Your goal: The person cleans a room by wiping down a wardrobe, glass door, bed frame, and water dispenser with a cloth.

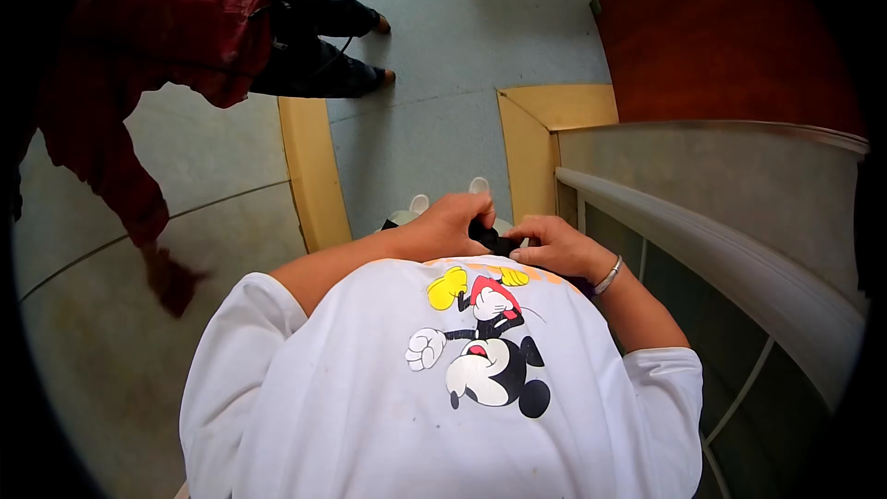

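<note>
At my waist, just beyond the hem of my white T-shirt (pixel 370 360), sits a small black object (pixel 490 238); its kind cannot be made out. My left hand (pixel 453 225) curls around its left side, thumb and fingers closed on it. From the other side, my right hand (pixel 562 248) touches it with thumb and fingertips pinched together. A silvery bracelet (pixel 610 274) circles my right wrist. My palms and part of the black object are hidden. Two white shoe tips (pixel 479 186) show past my hands.
A person in a red top (pixel 176 28) and dark trousers stands at the left, one hand (pixel 176 282) hanging low and blurred. Yellow door-frame trim (pixel 305 166) borders the blue-grey floor (pixel 416 129). At right are a reddish-brown door (pixel 730 37) and a pale rail (pixel 730 249).
</note>
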{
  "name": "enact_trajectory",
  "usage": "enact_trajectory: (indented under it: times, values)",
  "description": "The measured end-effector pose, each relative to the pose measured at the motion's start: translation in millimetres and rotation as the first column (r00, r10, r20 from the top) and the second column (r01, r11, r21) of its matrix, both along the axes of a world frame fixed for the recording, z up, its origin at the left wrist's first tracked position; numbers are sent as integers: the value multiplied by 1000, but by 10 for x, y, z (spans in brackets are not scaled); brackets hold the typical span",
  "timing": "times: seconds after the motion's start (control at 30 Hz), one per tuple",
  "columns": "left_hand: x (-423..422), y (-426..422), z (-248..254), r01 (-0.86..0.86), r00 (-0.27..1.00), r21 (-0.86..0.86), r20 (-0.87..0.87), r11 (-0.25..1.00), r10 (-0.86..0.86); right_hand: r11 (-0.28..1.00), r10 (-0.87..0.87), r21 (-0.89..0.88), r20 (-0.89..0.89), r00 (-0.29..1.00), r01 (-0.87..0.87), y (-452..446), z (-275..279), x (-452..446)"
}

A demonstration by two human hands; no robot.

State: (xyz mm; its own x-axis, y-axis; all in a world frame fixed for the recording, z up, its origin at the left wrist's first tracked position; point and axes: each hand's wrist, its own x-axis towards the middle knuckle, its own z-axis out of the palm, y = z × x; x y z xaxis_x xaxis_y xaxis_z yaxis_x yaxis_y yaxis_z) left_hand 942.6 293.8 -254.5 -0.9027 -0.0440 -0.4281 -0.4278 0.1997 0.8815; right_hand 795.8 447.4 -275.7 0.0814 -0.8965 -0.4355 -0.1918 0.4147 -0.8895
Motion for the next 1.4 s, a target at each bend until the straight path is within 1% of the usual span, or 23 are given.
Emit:
enact_trajectory:
  times: [0.03,0.07,0.1,0.17,0.3,0.37,0.4,0.47,0.5,0.57,0.6,0.63,0.7,0.77,0.83,0.87,0.9,0.93,1.0,1.13,1.2,1.33,1.4]
  values:
    - [5,-17,-2,-4,1000,1,1,1000,4,999,38,0,38,999,-38,27,-39,-42]
    - [15,-30,-5,-20,999,66,46,998,17,984,-7,175,165,986,-23,33,-57,-68]
    - [20,-46,-4,-37,996,129,91,991,25,984,-2,173,168,986,-28,31,-75,-73]
    - [38,-45,23,-35,993,175,114,984,15,941,-115,339,323,939,-1,75,-99,-64]
    - [83,-68,36,-101,979,344,200,933,33,944,-62,329,289,955,-39,-46,-2,32]
    - [98,-31,27,-139,977,353,202,925,70,972,-121,225,253,960,64,-82,13,78]
    - [107,-24,28,-174,973,362,205,916,104,973,-119,224,253,960,61,-97,62,88]
    - [126,-11,5,-202,968,350,215,915,131,988,-152,-24,-49,987,151,-97,180,100]
    - [135,-10,-20,-228,962,342,224,912,156,989,-150,-22,-49,987,149,-94,198,114]
    - [169,4,-74,-265,955,366,225,892,192,981,-33,-192,-256,966,-17,-68,242,140]
    - [183,13,-105,-300,948,387,224,872,226,985,-8,-161,-370,929,-55,-88,284,161]
    - [200,35,-141,-297,949,389,220,872,225,985,-9,-161,-374,927,-55,-89,276,191]
    - [215,85,-196,-309,951,383,128,870,281,954,280,72,-558,781,-290,-74,233,225]
    - [233,92,-194,-309,951,363,117,879,286,951,283,70,-589,757,-302,-38,261,239]
    - [210,98,-153,-308,951,345,106,887,289,955,288,129,-599,747,-265,17,274,248]
    - [181,100,-70,-277,958,314,159,908,238,956,286,127,-603,744,-265,73,259,262]
    - [161,82,-8,-246,958,284,214,927,189,972,214,58,-622,753,-228,103,225,286]
    - [164,59,20,-249,958,282,213,927,192,982,141,-11,-633,761,-191,125,203,304]
    - [202,3,50,-116,972,285,232,952,49,981,133,-21,-638,759,-190,126,205,310]
    - [234,154,-39,-212,957,300,255,930,135,983,67,-93,-626,777,-159,191,183,304]
    - [237,204,-38,-345,929,380,269,858,254,980,44,-127,-621,783,-155,207,168,300]
    - [203,218,76,-261,958,361,208,895,195,966,-33,-220,-633,774,-138,177,154,340]
    - [196,251,95,-259,957,414,235,873,172,964,-38,-223,-650,759,-143,176,164,352]
